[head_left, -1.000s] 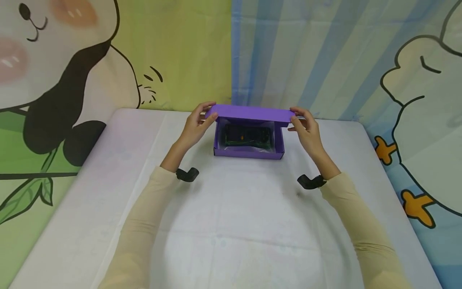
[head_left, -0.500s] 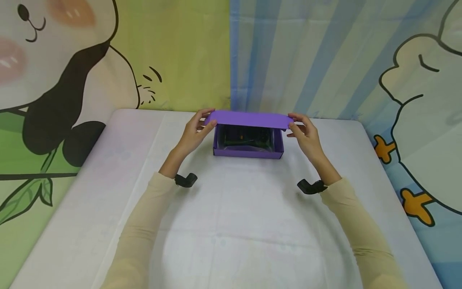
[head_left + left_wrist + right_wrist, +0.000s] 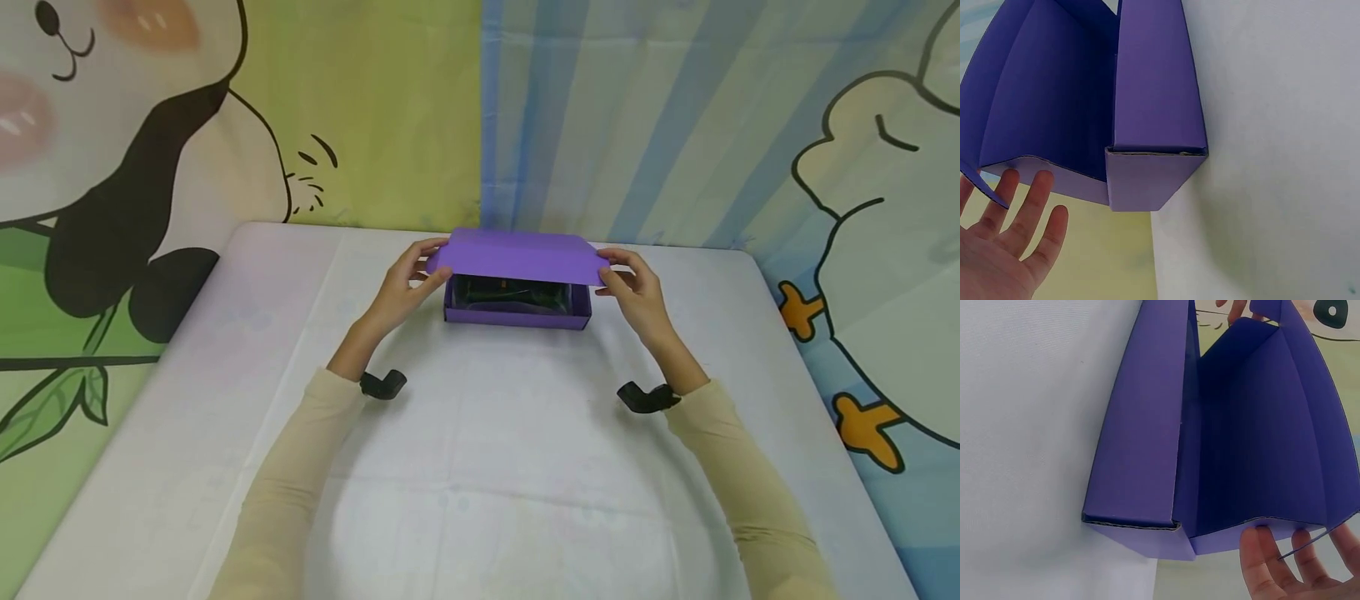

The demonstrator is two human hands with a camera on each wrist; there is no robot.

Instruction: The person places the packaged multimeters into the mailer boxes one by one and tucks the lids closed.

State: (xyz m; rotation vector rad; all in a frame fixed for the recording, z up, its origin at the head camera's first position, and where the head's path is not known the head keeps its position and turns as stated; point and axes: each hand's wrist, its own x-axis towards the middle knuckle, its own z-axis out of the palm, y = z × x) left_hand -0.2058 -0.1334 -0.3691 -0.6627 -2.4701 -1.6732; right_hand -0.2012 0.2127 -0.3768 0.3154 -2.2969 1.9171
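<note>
A purple cardboard box (image 3: 517, 320) stands near the table's back edge, its hinged lid (image 3: 521, 255) tilted partway down over it. Through the front gap a dark object in clear plastic (image 3: 513, 292) shows, its upper part hidden by the lid. My left hand (image 3: 407, 282) holds the lid's left front corner, thumb on the flap and fingers along the side. Mirroring it, my right hand (image 3: 634, 292) pinches the right front corner. In the left wrist view the fingers (image 3: 1034, 199) touch the lid's side flap; in the right wrist view the fingers (image 3: 1261, 553) do likewise.
A white cloth covers the table (image 3: 517, 442). Behind it hangs a printed cartoon backdrop (image 3: 390, 117). Black wrist mounts (image 3: 384, 385) stick out from both cuffs above the cloth.
Both hands have swung the lid forward and down, so more of its top shows and the gap above the dark object has narrowed. The box itself stays in place.
</note>
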